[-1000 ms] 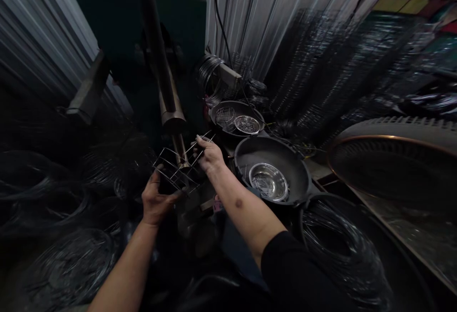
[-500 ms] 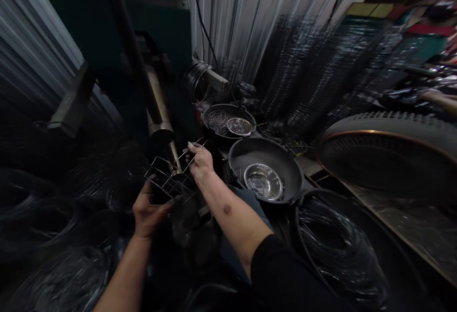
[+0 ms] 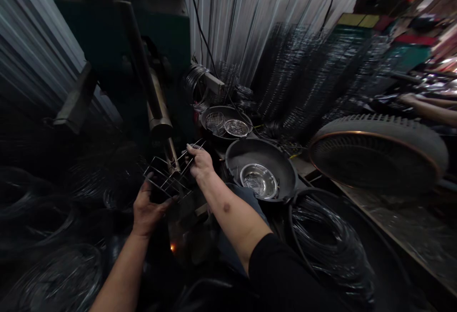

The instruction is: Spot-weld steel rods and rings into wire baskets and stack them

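Observation:
A thin wire frame [image 3: 166, 178] of crossed rods lies between my two hands, beneath the rod-shaped metal electrode [image 3: 173, 157] of a dark green machine [image 3: 107, 55]. My left hand [image 3: 148, 207] holds the frame's near left side, thumb and fingers around its edge. On the far right side, my right hand [image 3: 200, 159] is closed on the wires with its fingertips. The electrode tip meets the frame near its middle; whether it presses on it is too dark to tell. A small orange spark [image 3: 172, 247] glows below.
Right of my arm, a black basin [image 3: 285, 169] holds a steel bowl [image 3: 259, 181]. Behind it is another basin [image 3: 214, 133]. Wire coils [image 3: 332, 240] fill a tub; a round fan [image 3: 378, 155] stands at right. A person's arm [image 3: 428, 107] shows far right.
An orange spark has appeared below the frame. The view has shifted slightly, and the basins and fan sit a little further left. Both hands keep their hold on the wire frame.

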Motion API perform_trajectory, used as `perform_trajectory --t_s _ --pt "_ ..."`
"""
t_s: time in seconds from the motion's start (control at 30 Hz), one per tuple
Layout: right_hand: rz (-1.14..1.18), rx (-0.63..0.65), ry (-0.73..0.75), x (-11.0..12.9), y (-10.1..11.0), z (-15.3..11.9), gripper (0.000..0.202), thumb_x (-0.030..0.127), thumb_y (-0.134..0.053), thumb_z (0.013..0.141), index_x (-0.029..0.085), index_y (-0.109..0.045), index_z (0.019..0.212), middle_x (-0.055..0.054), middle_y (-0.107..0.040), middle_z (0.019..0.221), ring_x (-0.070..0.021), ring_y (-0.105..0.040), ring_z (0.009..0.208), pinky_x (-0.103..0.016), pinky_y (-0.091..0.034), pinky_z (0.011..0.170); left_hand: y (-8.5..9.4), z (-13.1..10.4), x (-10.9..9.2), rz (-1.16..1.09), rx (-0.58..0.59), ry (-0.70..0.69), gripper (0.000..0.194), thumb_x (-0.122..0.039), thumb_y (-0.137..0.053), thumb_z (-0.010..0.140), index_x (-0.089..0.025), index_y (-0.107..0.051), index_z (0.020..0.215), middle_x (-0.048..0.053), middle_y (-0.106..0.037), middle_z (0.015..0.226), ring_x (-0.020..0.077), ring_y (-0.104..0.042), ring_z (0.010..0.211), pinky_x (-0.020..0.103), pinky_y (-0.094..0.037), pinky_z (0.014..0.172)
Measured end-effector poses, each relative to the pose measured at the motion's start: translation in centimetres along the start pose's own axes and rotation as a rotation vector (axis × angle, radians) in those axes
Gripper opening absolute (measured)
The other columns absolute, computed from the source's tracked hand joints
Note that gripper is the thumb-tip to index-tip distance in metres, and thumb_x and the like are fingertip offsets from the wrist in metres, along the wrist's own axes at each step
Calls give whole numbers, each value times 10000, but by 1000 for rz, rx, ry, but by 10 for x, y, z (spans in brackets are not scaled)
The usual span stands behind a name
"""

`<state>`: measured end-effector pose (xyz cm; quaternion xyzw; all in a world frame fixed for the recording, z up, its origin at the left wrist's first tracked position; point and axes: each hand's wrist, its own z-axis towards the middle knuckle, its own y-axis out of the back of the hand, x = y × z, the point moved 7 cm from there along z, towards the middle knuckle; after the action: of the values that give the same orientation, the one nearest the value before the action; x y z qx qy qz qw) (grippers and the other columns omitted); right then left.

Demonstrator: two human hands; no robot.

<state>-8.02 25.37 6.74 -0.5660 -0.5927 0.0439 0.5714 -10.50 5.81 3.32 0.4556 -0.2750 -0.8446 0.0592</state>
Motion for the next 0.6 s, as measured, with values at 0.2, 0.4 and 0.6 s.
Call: perform_trajectory --t_s 0.2,0.4,0.6 --pt "-270 294 -56 -27 42 -48 271 188 -840 509 136 -634 677 6 -638 523 -107 -571 468 -197 -432 463 30 -55 62 89 183 152 524 -501 -708 622 -208 -698 1056 90 -716 1036 303 -669 980 432 -528 904" --pt "-684 642 -279 -48 81 -110 356 352 -857 453 124 -698 676 1 -664 592 -109 -578 524 -234 -465 561 83 -57 25 114 42 150 478 -498 -659 709 -241 -686 1111 54 -708 1080 261 -653 1029 394 -506 950" --pt "-1017 977 -361 -42 83 -154 277 313 -831 500 157 -742 711 5 -684 665 -124 -597 623 -233 -465 633 73 -18 -73 57 245 -152 661 -550 -633 751 -237 -530 1324 72 -538 1362 270 -456 1293 429 -370 1087"
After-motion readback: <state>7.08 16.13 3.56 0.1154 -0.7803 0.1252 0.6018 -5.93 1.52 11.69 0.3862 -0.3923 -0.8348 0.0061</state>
